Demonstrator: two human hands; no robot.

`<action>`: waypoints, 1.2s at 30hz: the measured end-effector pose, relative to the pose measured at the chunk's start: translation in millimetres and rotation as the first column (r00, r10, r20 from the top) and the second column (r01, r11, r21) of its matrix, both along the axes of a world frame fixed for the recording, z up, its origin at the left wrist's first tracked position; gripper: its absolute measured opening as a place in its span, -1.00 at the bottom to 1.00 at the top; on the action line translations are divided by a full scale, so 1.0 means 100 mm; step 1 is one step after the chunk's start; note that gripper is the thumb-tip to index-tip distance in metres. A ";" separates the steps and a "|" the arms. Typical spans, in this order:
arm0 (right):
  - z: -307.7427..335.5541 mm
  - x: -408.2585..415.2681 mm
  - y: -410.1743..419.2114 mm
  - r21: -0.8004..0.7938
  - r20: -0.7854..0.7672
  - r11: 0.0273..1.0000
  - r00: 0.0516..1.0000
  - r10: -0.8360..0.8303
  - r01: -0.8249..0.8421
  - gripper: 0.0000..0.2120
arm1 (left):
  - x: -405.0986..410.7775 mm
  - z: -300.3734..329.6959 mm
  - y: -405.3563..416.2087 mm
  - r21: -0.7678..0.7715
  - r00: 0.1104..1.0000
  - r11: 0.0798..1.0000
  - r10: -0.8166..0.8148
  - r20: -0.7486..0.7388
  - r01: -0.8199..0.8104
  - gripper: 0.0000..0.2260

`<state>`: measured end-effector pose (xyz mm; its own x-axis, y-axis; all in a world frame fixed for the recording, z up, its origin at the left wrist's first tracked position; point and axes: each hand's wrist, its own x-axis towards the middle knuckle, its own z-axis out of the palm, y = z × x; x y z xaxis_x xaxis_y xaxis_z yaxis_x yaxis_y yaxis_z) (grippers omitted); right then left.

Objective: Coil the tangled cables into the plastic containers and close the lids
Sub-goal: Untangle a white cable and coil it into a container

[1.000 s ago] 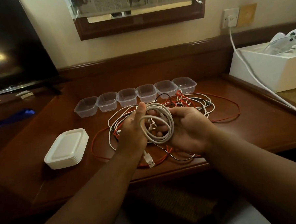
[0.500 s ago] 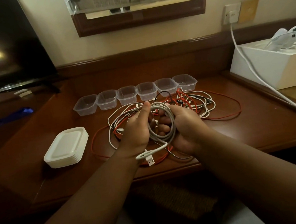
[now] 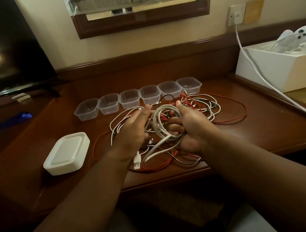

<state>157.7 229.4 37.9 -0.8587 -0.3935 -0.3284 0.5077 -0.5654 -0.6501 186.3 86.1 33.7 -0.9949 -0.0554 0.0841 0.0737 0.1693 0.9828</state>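
Holding a white cable [image 3: 164,122] in loops, up above the near edge of the desk [image 3: 255,128]. Right hand [image 3: 188,130] wrapped tight round the loops, fingers curled through the middle. Left hand [image 3: 133,129] just beside it, fingers half bent near the loose end; cannot tell if gripping or only touching. Loose end hanging down toward the near edge, with a white plug [image 3: 137,161] at the tip. Hands close together, almost meeting.

Loops standing up on edge, long way running from near to far. Six clear tubs [image 3: 139,98] in a row toward the back of the desk, straight ahead of both hands, past the pile. Middle tubs looking closest; right hand has the loops, so likely the one to carry them forward. All six tubs with nothing inside yet.

One stack of white lids [image 3: 67,154] near the front left corner, well apart from the tubs. One messy pile of cables [image 3: 201,111] under and behind the hands: red, white and black, too mixed to count.
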 end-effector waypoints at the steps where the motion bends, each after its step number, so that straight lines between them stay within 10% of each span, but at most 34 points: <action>1: 0.00 -0.02 0.02 -0.003 0.012 1.000 1.000 -0.018 0.018 -0.54 | -0.01 -0.02 -0.04 -0.026 1.000 1.000 0.009 -0.012 -0.009 -0.68; 6: 0.00 -0.12 0.12 -0.045 0.078 0.994 0.992 -0.095 0.099 -0.54 | 0.07 -0.09 -0.23 -0.429 0.866 0.872 -0.014 -0.500 -0.234 -0.78; 10: 0.02 -0.19 0.15 -0.062 0.109 0.981 0.978 -0.178 0.185 -0.54 | 0.25 -0.06 -0.28 -0.605 0.783 0.796 -0.384 -0.489 0.013 -0.64; 13: 0.02 -0.22 0.15 -0.055 0.132 0.966 0.961 -0.244 0.253 -0.54 | 0.29 -0.10 -0.25 -0.681 0.751 0.709 -0.346 -0.562 -0.182 -0.65; 18: -0.02 -0.21 0.11 0.019 0.057 0.962 0.960 -0.273 0.272 -0.58 | 0.26 -0.09 -0.13 -0.496 0.629 0.799 -0.199 -0.751 -0.340 -0.78; 23: -0.01 -0.16 0.11 0.035 0.017 0.963 0.963 -0.270 0.269 -0.58 | 0.27 -0.10 0.02 -0.330 0.759 0.927 -0.082 -0.646 -0.180 -0.75; 30: 0.07 0.12 0.07 0.406 -0.278 0.912 0.959 0.063 0.058 -0.59 | 0.17 -0.08 0.20 -0.482 0.794 0.868 -0.208 -0.571 -0.118 -0.70; 36: 0.08 0.20 0.06 0.154 -0.262 0.965 0.933 0.248 -0.213 -0.57 | 0.08 -0.06 0.29 -0.444 0.702 0.790 -0.023 -0.712 -0.424 -0.77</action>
